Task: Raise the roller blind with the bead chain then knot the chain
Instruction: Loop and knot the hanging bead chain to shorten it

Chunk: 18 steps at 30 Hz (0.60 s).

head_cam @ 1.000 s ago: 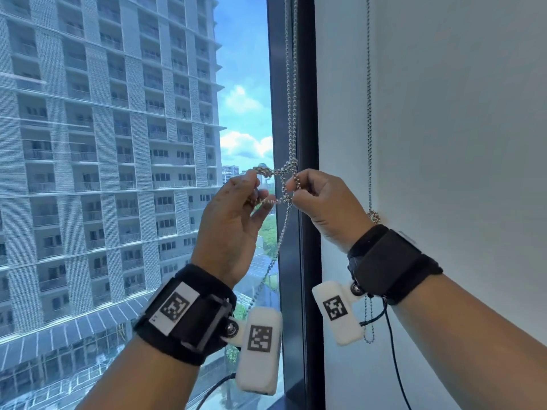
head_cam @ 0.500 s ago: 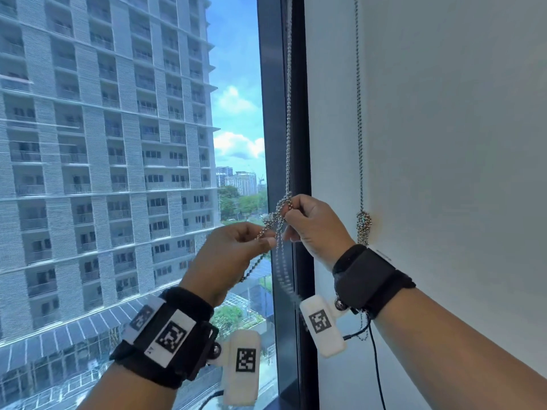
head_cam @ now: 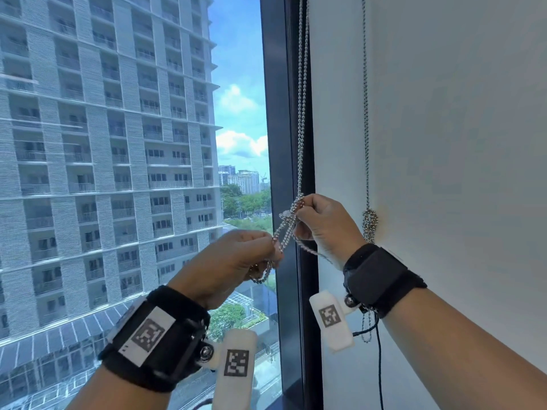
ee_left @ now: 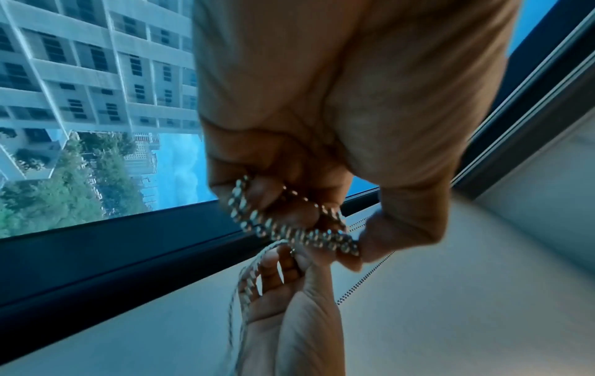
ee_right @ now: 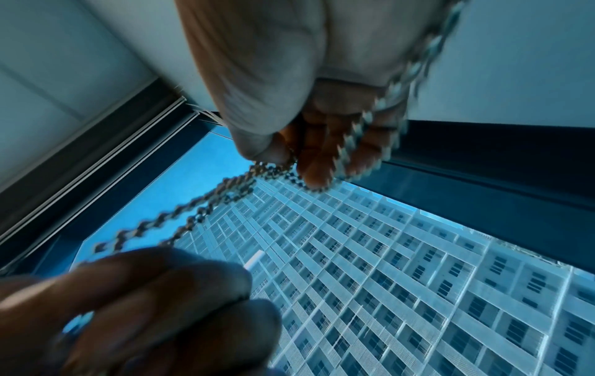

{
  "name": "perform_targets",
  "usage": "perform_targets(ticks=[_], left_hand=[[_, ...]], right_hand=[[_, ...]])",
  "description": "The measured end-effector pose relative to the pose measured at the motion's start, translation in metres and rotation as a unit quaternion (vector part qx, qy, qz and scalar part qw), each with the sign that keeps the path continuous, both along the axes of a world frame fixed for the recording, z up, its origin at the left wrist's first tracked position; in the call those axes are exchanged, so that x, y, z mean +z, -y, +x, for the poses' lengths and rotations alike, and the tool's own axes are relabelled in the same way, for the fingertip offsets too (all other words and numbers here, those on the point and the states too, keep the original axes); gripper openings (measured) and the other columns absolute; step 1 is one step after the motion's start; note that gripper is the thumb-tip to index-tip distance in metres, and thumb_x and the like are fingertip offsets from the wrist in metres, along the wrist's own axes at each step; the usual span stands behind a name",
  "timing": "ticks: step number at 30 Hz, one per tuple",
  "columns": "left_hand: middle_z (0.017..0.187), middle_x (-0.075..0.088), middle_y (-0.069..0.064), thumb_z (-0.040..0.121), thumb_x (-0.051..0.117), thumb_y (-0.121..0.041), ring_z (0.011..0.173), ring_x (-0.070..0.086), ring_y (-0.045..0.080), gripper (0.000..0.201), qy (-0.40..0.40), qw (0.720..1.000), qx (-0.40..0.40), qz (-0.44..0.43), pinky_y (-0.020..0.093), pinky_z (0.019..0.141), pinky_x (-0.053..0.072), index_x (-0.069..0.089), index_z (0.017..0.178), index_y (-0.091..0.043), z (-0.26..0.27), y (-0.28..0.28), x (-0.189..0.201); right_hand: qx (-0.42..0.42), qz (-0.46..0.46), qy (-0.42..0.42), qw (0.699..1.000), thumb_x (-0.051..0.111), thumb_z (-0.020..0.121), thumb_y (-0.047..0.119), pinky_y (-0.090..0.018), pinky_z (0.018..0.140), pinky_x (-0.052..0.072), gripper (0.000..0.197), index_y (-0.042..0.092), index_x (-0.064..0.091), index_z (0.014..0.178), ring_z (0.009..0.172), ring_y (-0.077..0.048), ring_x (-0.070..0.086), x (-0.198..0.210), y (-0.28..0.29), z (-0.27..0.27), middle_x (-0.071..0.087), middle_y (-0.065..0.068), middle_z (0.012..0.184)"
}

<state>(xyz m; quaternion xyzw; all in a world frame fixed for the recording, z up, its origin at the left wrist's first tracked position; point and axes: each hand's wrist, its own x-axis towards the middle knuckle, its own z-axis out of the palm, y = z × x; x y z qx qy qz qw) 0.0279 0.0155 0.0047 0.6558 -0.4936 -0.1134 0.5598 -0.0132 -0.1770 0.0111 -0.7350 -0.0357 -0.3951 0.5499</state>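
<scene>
hands dropped lower | left hand (head_cam: 233,261), right hand (head_cam: 328,226) pinch bead chain (head_cam: 301,113) | no text

Bright daylight enters through the window (head_cam: 118,173) ahead of me. My head view is sharp, with edges bowed. Both wrist views are blue-tinted, strongly distorted, and motion-blurred at the bead chain (ee_left: 289,234).

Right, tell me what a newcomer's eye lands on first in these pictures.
First the two hands at centre: the left hand and the right hand both pinch the bead chain, which hangs down the dark window frame and loops loosely between them. Next the tall apartment block filling the glass on the left. On the right wall, a second chain already carries a tight knot.
</scene>
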Motion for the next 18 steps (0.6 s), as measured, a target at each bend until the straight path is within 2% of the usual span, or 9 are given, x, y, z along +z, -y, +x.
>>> perform_targets(ticks=[3,5,8,11,13,15,18], left_hand=[[0.067,0.059,-0.005,0.075,0.064,-0.018,0.065,0.049,0.008,0.014,0.039,0.992,-0.067,0.098,0.027,0.073,0.042,0.066,0.062,-0.02,-0.006,-0.001,0.0],[0.064,0.055,-0.003,0.074,0.066,-0.019,0.065,0.048,0.011,0.012,0.055,0.984,-0.079,0.147,0.031,0.081,0.044,0.067,0.062,-0.019,-0.007,0.0,-0.001],[0.066,0.048,0.004,0.073,0.067,-0.029,0.064,0.041,0.016,0.022,0.13,0.962,-0.025,0.237,0.031,0.074,0.038,0.069,0.07,-0.008,-0.01,0.002,-0.002],[0.06,0.043,-0.004,0.077,0.069,-0.035,0.054,0.034,0.011,0.027,0.201,0.924,0.046,0.323,0.025,0.06,0.031,0.069,0.079,-0.009,-0.012,0.003,-0.005],[0.053,0.038,-0.01,0.076,0.071,-0.037,0.048,0.032,0.009,0.028,0.209,0.909,0.072,0.354,0.023,0.054,0.029,0.065,0.074,-0.01,-0.009,0.006,-0.009],[0.048,0.038,-0.01,0.073,0.072,-0.039,0.043,0.032,0.007,0.028,0.224,0.888,0.084,0.392,0.023,0.053,0.029,0.065,0.069,-0.013,-0.006,0.011,-0.016],[0.042,0.042,-0.011,0.073,0.07,-0.039,0.036,0.035,0.003,0.027,0.251,0.848,0.093,0.458,0.022,0.053,0.031,0.059,0.058,-0.02,-0.004,0.019,-0.027]], right_hand=[[-0.014,-0.035,-0.002,0.999,0.054,0.09,0.006,-0.039,0.066,0.045,0.013,0.01,0.062,0.08,0.057,-0.016,0.052,0.003,0.003,0.001,0.061,-0.004,0.063],[-0.016,-0.043,-0.005,0.999,0.054,0.089,0.005,-0.038,0.065,0.044,0.012,0.009,0.062,0.081,0.055,-0.014,0.052,0.002,0.006,0.002,0.06,-0.004,0.064],[-0.008,-0.036,-0.012,0.999,0.054,0.092,0.003,-0.041,0.068,0.049,0.012,0.009,0.062,0.085,0.057,-0.013,0.055,-0.001,0.011,0.004,0.062,-0.009,0.072],[0.016,-0.013,-0.02,1.0,0.055,0.095,0.005,-0.047,0.077,0.057,0.01,0.01,0.062,0.091,0.067,-0.018,0.06,-0.002,0.011,0.004,0.063,-0.012,0.081],[0.032,0.004,-0.025,0.999,0.055,0.096,0.005,-0.046,0.079,0.059,0.009,0.009,0.062,0.093,0.069,-0.018,0.061,-0.002,0.011,0.004,0.063,-0.013,0.084],[0.054,0.024,-0.025,0.998,0.053,0.096,0.004,-0.043,0.076,0.059,0.01,0.01,0.06,0.091,0.068,-0.019,0.062,-0.002,0.011,0.003,0.064,-0.015,0.084],[0.07,0.05,-0.023,0.996,0.049,0.097,0.002,-0.048,0.08,0.059,0.011,0.008,0.058,0.091,0.069,-0.023,0.069,-0.004,0.011,0.003,0.067,-0.022,0.092]])
